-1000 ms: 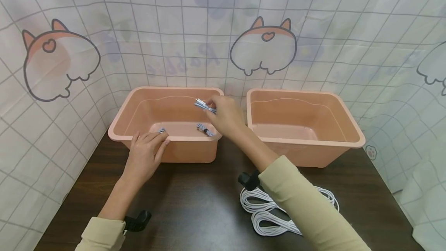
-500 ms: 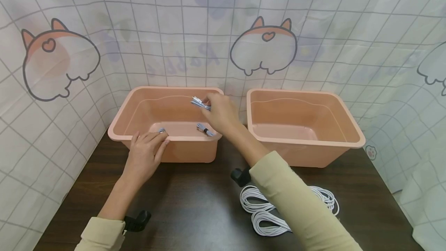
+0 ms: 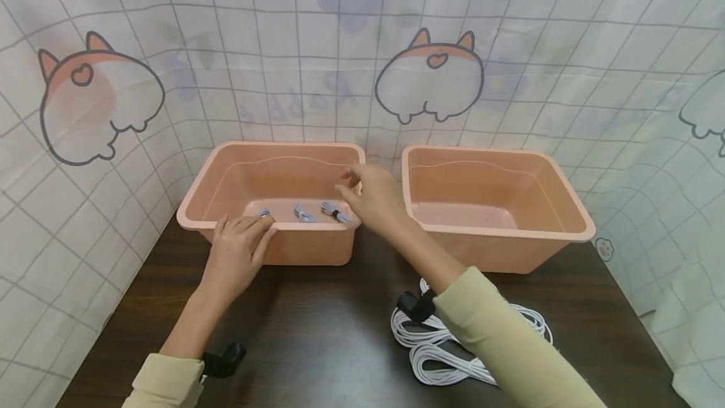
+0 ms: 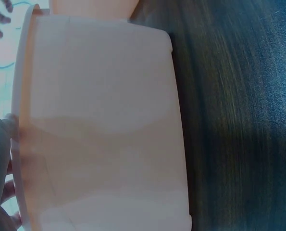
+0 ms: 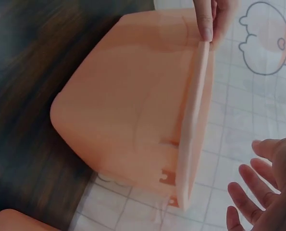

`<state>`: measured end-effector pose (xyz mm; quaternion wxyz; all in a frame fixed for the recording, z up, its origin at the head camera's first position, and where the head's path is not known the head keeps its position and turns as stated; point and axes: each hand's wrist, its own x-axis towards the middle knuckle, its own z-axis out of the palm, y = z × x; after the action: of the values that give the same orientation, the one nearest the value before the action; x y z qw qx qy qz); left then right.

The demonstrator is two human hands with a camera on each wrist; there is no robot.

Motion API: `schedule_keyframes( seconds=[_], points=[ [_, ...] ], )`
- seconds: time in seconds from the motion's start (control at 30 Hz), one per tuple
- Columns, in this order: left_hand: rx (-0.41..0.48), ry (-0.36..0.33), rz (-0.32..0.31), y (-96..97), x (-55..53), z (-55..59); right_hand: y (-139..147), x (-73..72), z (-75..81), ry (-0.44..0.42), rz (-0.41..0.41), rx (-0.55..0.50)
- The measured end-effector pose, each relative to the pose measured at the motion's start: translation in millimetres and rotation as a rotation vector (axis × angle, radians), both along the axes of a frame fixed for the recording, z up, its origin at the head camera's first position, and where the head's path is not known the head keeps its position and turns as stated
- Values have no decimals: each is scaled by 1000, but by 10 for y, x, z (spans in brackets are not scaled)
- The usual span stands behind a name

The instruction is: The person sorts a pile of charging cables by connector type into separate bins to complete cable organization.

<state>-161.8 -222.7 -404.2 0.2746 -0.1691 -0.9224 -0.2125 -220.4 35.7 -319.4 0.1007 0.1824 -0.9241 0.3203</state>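
Note:
My left hand (image 3: 238, 254) grips the front rim of the left peach plastic bin (image 3: 300, 247), fingers over the rim and thumb outside, as the right wrist view also shows. Above that bin's right end hovers my right hand (image 3: 374, 197), fingers loosely bent with nothing between them. Inside the bin lie a small pale-blue cable bundle (image 3: 303, 213) and, right of it, a bundled cable with a black tie (image 3: 334, 211). A third small bundle (image 3: 264, 213) shows partly beside my left fingers; the hand and rim hide the rest.
A second peach bin (image 3: 498, 250) stands to the right, a narrow gap away. Coiled white cables (image 3: 447, 361) lie on the dark wooden table (image 3: 317, 332), partly under my right sleeve. A patterned white curtain (image 3: 283, 49) hangs behind the bins.
My right hand has let go of a pale-blue cable bundle, which now lies on the left bin's floor. The hand has drawn back slightly rightward and down. My left hand stays put.

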Motion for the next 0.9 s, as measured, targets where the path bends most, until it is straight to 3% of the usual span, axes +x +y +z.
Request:
schedule_keyframes(
  seconds=[0.23, 0.4, 0.63, 0.9],
  points=[
    [-9, -8, -5, -2, 5, 24, 269, 204, -143, 76, -10, -105],
    [-44, -6, -14, 63, -15, 50, 441, 365, -242, 70, -16, -131],
    [-61, 1, -64, 259, -61, 87, 630, 568, -441, 122, -27, -137],
    [-67, -35, -119, 567, -70, 129, 831, 808, -641, 145, -77, -141]
  ],
)
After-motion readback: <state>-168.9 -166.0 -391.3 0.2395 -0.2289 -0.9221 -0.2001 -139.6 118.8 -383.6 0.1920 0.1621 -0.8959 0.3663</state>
